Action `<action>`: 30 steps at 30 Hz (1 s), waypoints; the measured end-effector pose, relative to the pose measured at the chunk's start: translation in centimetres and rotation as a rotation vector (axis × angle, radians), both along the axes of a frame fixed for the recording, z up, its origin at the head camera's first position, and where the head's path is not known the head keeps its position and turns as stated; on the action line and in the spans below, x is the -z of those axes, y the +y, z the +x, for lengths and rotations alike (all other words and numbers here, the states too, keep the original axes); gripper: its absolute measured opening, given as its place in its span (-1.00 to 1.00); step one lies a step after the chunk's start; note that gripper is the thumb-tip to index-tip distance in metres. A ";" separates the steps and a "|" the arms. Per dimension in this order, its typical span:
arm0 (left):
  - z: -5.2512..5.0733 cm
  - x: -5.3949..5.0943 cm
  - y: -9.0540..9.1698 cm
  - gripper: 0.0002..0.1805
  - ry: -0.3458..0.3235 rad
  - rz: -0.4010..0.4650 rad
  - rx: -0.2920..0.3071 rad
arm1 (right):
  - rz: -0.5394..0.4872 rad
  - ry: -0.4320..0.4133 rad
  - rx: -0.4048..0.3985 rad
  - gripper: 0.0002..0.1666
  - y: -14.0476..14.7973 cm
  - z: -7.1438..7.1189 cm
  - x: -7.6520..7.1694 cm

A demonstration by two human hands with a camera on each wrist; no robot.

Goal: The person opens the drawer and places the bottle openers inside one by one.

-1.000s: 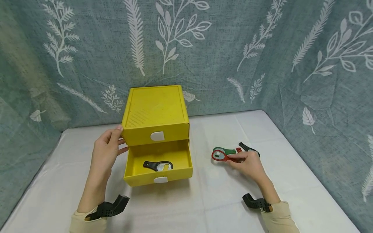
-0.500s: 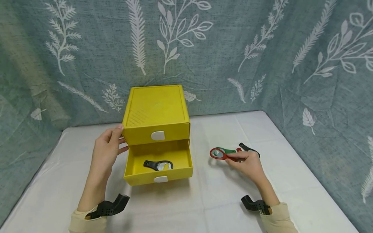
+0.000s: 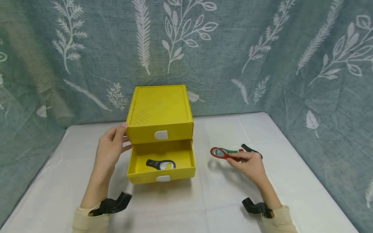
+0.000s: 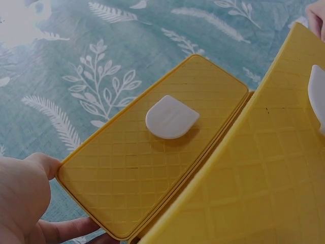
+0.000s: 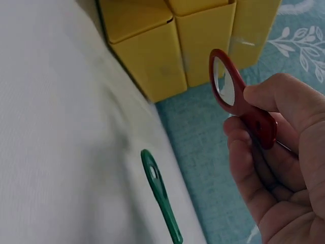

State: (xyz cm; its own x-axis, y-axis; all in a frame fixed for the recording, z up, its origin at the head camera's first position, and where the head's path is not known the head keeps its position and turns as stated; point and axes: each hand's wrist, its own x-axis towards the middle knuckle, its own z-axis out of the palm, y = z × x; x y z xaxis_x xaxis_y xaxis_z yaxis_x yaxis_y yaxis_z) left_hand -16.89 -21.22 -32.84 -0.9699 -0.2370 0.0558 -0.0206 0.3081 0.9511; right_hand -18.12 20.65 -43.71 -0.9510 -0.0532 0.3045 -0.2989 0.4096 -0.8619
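Note:
A yellow two-drawer box [image 3: 160,105] stands at the back of the table, its lower drawer [image 3: 140,178] pulled out. Inside that drawer lies a black bottle opener [image 3: 154,164]. My left hand [image 3: 109,149] holds the box's left side by the upper drawer, thumb at the top corner, fingers lower down. To the right, my right hand [image 3: 247,165] pinches a red bottle opener [image 3: 218,152] by its handle, raised off the table, its ring pointing left. Behind it lie a green bottle opener [image 3: 231,151], another black opener [image 3: 247,148] and a partly hidden red piece [image 3: 241,150].
A white cloth [image 3: 204,194] covers the table. Blue-green leaf-patterned curtains [image 3: 215,81] hang close behind and on both sides. White tabs [image 3: 161,135] stick out from the drawer fronts. A black wrist camera [image 3: 112,205] sits on each forearm.
My right hand has lifted the red bottle opener slightly off the table. My left hand stays on the box. The whole view has shifted a little.

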 end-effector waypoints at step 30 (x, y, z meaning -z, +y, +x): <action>0.0 0.2 0.0 -0.23 -0.003 0.006 -0.006 | -0.196 0.153 -0.435 -0.79 -6.8 0.3 -6.5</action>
State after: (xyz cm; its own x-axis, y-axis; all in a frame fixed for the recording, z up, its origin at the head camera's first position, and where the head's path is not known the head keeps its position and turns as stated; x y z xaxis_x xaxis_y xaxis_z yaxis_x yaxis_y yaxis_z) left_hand -16.92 -21.17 -33.01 -0.9685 -0.2436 0.0518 -0.0251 0.3025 0.9528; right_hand -17.83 13.85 -37.16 -0.7973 -0.3623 0.4828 -0.5349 0.0536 -0.8432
